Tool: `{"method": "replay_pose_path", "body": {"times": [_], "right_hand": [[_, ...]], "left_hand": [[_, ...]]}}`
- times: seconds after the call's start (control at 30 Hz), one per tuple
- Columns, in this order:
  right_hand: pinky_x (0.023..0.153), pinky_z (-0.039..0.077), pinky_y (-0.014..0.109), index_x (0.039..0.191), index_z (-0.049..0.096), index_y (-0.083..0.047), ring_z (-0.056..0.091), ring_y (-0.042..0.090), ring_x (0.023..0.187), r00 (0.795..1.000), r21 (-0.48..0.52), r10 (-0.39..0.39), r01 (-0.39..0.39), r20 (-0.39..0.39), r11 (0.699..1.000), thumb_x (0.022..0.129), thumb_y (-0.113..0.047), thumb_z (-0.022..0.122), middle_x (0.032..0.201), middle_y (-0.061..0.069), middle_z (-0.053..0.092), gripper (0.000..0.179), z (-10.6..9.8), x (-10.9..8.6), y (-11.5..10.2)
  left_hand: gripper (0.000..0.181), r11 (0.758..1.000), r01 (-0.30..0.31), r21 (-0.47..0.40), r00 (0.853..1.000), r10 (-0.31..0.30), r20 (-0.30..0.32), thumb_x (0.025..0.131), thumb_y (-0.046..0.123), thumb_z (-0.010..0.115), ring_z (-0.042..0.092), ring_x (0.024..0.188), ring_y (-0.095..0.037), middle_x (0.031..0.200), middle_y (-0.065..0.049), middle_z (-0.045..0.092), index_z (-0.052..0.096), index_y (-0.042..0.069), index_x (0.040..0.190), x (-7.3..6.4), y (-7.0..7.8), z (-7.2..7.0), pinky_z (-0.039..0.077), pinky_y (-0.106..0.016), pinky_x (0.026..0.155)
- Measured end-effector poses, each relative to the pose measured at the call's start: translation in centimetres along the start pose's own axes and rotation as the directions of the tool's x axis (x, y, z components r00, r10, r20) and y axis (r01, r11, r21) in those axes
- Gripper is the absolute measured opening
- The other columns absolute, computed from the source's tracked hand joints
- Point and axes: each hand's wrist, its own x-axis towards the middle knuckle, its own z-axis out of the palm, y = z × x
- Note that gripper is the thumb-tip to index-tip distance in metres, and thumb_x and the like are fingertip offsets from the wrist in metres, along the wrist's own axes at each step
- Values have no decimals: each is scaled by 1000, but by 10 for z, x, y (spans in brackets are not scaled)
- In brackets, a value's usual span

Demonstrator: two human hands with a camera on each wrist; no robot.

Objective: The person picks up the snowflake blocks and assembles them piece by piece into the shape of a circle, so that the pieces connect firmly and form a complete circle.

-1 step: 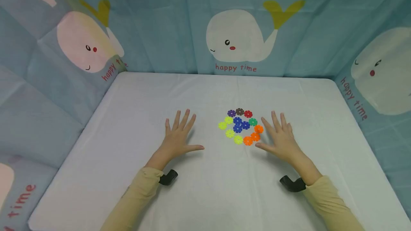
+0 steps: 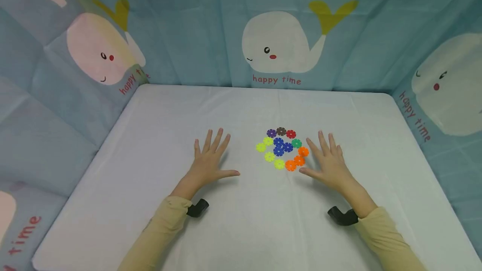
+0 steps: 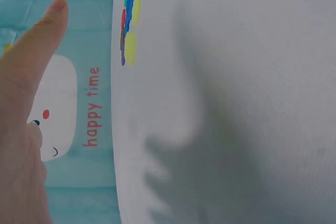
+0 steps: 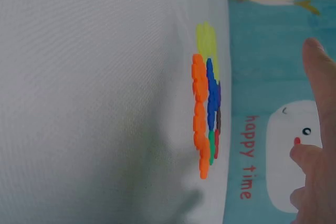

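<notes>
Several notched plastic snowflake discs lie flat in a ring on the table. Yellow discs (image 2: 269, 157) form its left and front, and orange discs (image 2: 299, 160) its right front. A green disc (image 2: 296, 143), a red disc (image 2: 291, 134), a brown disc (image 2: 281, 131) and a purple disc (image 2: 271, 133) curve round the back. Three blue discs (image 2: 278, 151) cluster inside. Left of the ring, my left hand (image 2: 207, 165) spreads its fingers, holding nothing. My right hand (image 2: 332, 167), also spread and holding nothing, has its thumb and index fingertip close beside the orange discs.
A white cloth covers the table (image 2: 241, 229), which has rounded corners. A blue curtain (image 2: 196, 45) with whale prints stands along its back and sides. Black angled pieces (image 2: 343, 216) stick out at both wrists below the beige sleeves (image 2: 389, 237).
</notes>
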Motion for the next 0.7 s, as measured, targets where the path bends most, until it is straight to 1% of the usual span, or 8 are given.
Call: {"method": "replay_pose_path", "body": {"times": [0.17, 0.33, 0.47, 0.53, 0.6, 0.63, 0.67, 0.7], "right_hand": [[92, 7, 65, 141, 24, -11, -8, 40, 129, 1000, -11, -7, 7, -4, 1000, 75, -55, 61, 145, 20, 2, 88, -4, 1, -1], [90, 10, 66, 141, 25, -9, -3, 42, 129, 1000, 0, -13, 13, -20, 1000, 76, -52, 62, 145, 18, 9, 87, -7, 0, 0], [90, 11, 66, 141, 25, -8, 1, 43, 128, 1000, 36, -10, 11, -17, 999, 77, -50, 63, 145, 15, 13, 85, -3, -1, 0], [90, 12, 66, 140, 25, -8, 2, 44, 128, 1000, 66, -10, 11, -20, 998, 78, -49, 62, 145, 15, 15, 84, -1, 1, 1], [90, 12, 66, 139, 28, -7, 5, 44, 127, 999, 114, -15, 19, -36, 993, 79, -46, 62, 144, 16, 18, 79, 4, 2, 3], [91, 12, 65, 138, 30, -6, 7, 44, 127, 998, 149, -24, 32, -55, 988, 81, -42, 62, 143, 17, 21, 75, 7, 2, 4], [92, 12, 64, 137, 33, -4, 9, 45, 126, 996, 191, -38, 53, -84, 980, 83, -37, 61, 141, 18, 24, 69, 10, 3, 6], [93, 11, 63, 135, 36, -3, 12, 45, 125, 992, 236, -50, 77, -118, 969, 84, -31, 60, 139, 19, 28, 63, 13, 3, 8]], "left_hand": [[106, 1000, -4, 15, 1000, 4, -8, 65, 79, 44, -22, 128, -26, 147, -2, -14, 10, 17, 144, 2, 2, -2, -2, -63, 93], [100, 1000, -1, -8, 1000, 1, 1, 69, 77, 42, -21, 128, -25, 148, -4, -7, 13, 18, 144, 4, 4, -3, -4, -62, 93], [100, 999, -5, -33, 999, 4, -31, 70, 76, 45, -18, 129, -27, 148, -5, -4, 14, 17, 144, 4, 7, -1, -2, -62, 93], [100, 998, -13, -54, 997, 8, -81, 70, 71, 51, -16, 130, -28, 148, -5, -1, 15, 15, 144, 7, 9, 3, -1, -62, 93], [100, 995, -41, -89, 986, 26, -164, 69, 64, 60, -10, 131, -30, 148, -7, 6, 18, 11, 143, 10, 12, 10, 1, -62, 93], [99, 992, -69, -104, 975, 45, -217, 69, 60, 64, -5, 131, -32, 147, -8, 13, 21, 9, 142, 12, 15, 15, 4, -62, 93], [97, 987, -109, -114, 958, 74, -276, 69, 54, 68, 1, 131, -34, 145, -9, 19, 24, 6, 140, 14, 18, 20, 8, -62, 93], [93, 979, -160, -127, 937, 110, -332, 69, 48, 71, 7, 130, -35, 142, -10, 26, 28, 3, 138, 17, 21, 25, 12, -61, 93]]}}
